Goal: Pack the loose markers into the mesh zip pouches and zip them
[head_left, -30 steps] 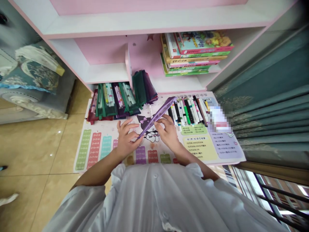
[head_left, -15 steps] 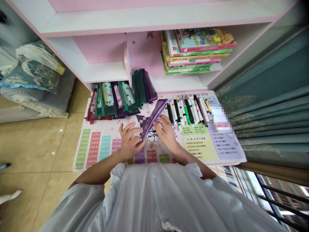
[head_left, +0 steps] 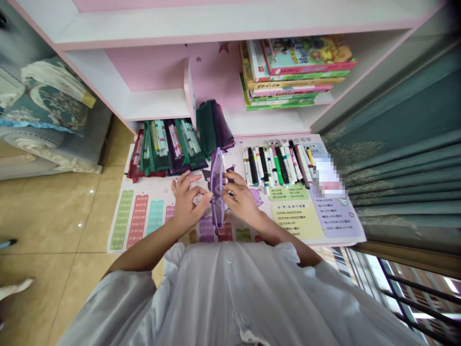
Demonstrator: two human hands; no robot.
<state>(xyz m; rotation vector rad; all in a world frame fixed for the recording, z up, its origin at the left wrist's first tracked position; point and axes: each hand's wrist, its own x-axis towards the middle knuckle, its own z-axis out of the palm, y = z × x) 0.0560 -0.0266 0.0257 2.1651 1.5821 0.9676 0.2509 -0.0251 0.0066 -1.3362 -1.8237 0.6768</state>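
i'm at a printed times-table mat (head_left: 144,216) on a desk under a pink-and-white shelf unit (head_left: 154,103), with stacked books (head_left: 291,72) far right, a teal curtain (head_left: 396,144) to the right and tiled floor (head_left: 46,211) to the left. a row of markers (head_left: 277,166) lies just right of my hands, and filled pouches (head_left: 169,144) lie far left. the purple mesh pouch (head_left: 217,187) stands on edge, running near to far, with my left hand (head_left: 187,199) pinching its left side and my right hand (head_left: 239,197) its right.
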